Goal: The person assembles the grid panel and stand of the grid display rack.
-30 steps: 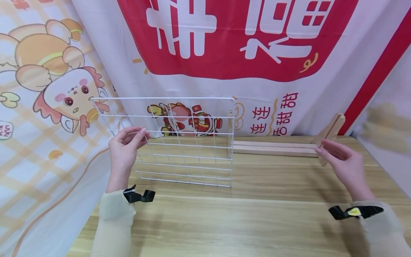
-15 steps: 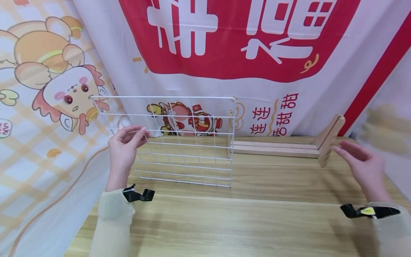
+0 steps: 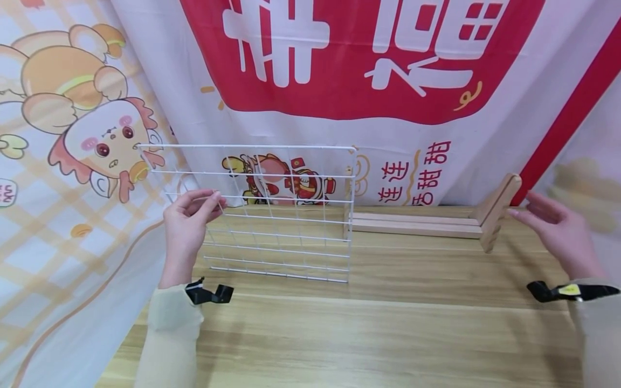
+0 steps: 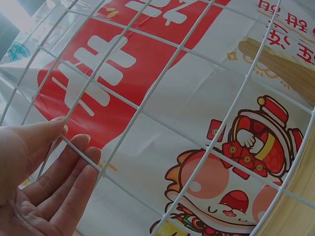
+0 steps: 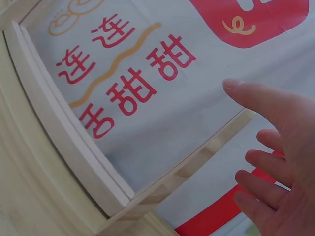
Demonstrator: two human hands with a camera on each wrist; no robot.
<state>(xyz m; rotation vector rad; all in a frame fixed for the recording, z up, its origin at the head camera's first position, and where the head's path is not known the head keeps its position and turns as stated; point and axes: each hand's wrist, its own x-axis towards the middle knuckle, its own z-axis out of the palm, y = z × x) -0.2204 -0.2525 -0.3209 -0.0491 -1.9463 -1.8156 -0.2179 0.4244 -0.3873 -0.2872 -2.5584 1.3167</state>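
Observation:
My left hand (image 3: pixel 186 223) pinches a wire of a white wire grid panel (image 3: pixel 276 219) between thumb and fingers, as the left wrist view (image 4: pixel 91 162) also shows. The panel stands tilted over the table, its right edge overlapping the left end of a wooden stand (image 3: pixel 417 225) in the head view. That stand has a long grooved bar and a slanted upright (image 3: pixel 499 213) at its right end. Just right of this upright is my right hand (image 3: pixel 565 229), its fingers relaxed and apart, holding nothing. In the right wrist view the grooved bar (image 5: pixel 69 123) lies left of the fingers.
A wood-grain table (image 3: pixel 368 339) lies beneath everything. Behind it hangs a white cloth with a red printed panel (image 3: pixel 339 97). A checked cloth with cartoon animals (image 3: pixel 87 70) covers the left side, and a pale cloth closes off the right.
My right hand has let go of the stand's right upright and moved right, then slightly up, away from it. The left hand and wire grid panel have stayed nearly still.

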